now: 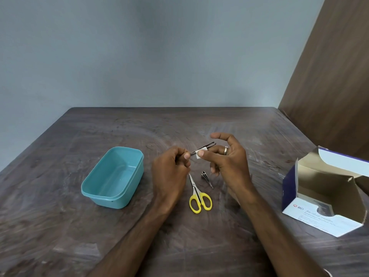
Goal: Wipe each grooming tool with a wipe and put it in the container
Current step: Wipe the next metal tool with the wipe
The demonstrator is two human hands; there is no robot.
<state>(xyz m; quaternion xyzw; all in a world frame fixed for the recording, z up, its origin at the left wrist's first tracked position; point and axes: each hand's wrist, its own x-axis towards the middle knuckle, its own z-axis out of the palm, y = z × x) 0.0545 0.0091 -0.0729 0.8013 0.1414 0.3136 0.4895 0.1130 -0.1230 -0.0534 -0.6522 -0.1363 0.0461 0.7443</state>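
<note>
My left hand [171, 166] pinches one end of thin metal tweezers [208, 145], held above the middle of the table. My right hand [227, 158] presses a small white wipe [200, 152] around the tweezers with thumb and fingers; a ring is on one finger. Below the hands, small yellow-handled scissors [198, 196] lie shut on the table. Beside them lies a small metal nail clipper [206, 177]. An empty teal plastic container [113, 178] stands to the left of my left hand.
An open box of alcohol swabs [325, 196] stands at the right edge of the dark wooden table [79, 236]. A grey wall lies behind the table, and a brown wooden panel [329, 86] rises at the right.
</note>
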